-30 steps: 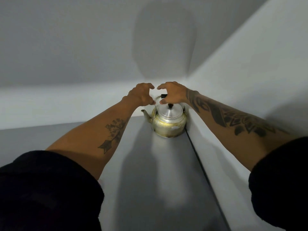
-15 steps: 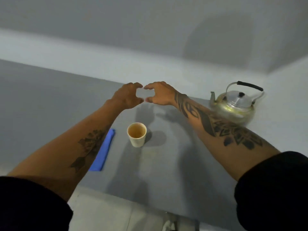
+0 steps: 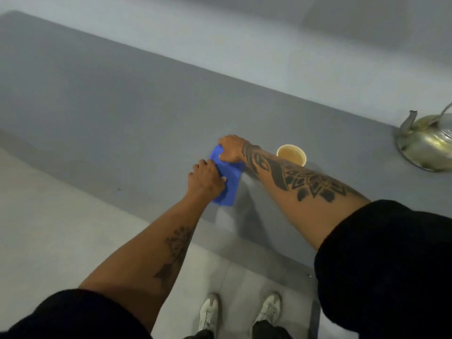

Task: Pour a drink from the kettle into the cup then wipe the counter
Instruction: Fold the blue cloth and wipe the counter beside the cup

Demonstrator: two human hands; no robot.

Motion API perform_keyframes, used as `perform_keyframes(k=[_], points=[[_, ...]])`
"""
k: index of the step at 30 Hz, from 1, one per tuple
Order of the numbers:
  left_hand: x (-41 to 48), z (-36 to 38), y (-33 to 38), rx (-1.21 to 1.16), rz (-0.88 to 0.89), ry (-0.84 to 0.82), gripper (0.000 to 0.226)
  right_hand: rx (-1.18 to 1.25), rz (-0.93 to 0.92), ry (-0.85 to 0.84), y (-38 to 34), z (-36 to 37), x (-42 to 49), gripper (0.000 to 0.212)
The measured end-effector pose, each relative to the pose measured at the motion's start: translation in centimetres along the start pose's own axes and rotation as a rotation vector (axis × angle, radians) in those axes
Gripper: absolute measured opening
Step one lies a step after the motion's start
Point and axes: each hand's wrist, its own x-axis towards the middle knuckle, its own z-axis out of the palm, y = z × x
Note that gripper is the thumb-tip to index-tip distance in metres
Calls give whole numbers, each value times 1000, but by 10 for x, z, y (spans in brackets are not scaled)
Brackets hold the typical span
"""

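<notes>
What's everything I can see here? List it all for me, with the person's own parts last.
cloth: one, blue, flat on the counter, under both hands
cup: one, pale, holding a tan drink, on the counter right of the cloth, partly behind the right forearm
kettle: one, silvery metal with yellowish patches, at the counter's far right, cut off by the picture's edge
counter: one, grey, running across the view
wall: pale grey, behind the counter
floor: pale tiles, below the counter's near edge
shoes: two, white, on the floor at the bottom
sleeves: two, black, at the lower corners
left hand: one, on the cloth's near part
right hand: one, on the cloth's far end
</notes>
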Motion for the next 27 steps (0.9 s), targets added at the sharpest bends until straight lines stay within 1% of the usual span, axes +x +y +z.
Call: perform_keyframes(k=[4, 8, 12, 13, 16, 18, 20, 22, 23, 24, 25, 27], points=[[-4, 22, -1, 49, 11, 73, 68, -20, 86, 9, 12, 27, 3, 56], [-2, 28, -4, 42, -18, 124, 74, -43, 101, 126, 15, 34, 5, 50], [0, 28, -5, 34, -40, 150, 78, 73, 110, 132, 19, 30, 10, 51], [-1, 27, -5, 25, -46, 152, 79, 114, 98, 132, 19, 28, 10, 47], [3, 25, -8, -27, -53, 126, 92, 222, 37, 161, 18, 19, 4, 24], [7, 22, -13, -72, -62, 102, 104, 281, -7, 183, 16, 8, -4, 21], [12, 19, -19, -136, -51, 91, 110, 319, -69, 197, 11, -6, -18, 21], [16, 17, -26, -256, -32, 73, 107, 334, -131, 204, 7, -21, -35, 20], [16, 14, -28, -364, -37, 47, 102, 339, -155, 211, 5, -29, -44, 21], [15, 12, -30, -496, -38, 15, 92, 340, -175, 221, 4, -36, -54, 21], [12, 9, -30, -617, -38, -28, 78, 340, -191, 234, 3, -43, -63, 21], [6, 3, -27, -788, -17, -107, 49, 343, -202, 263, 4, -56, -82, 19]])
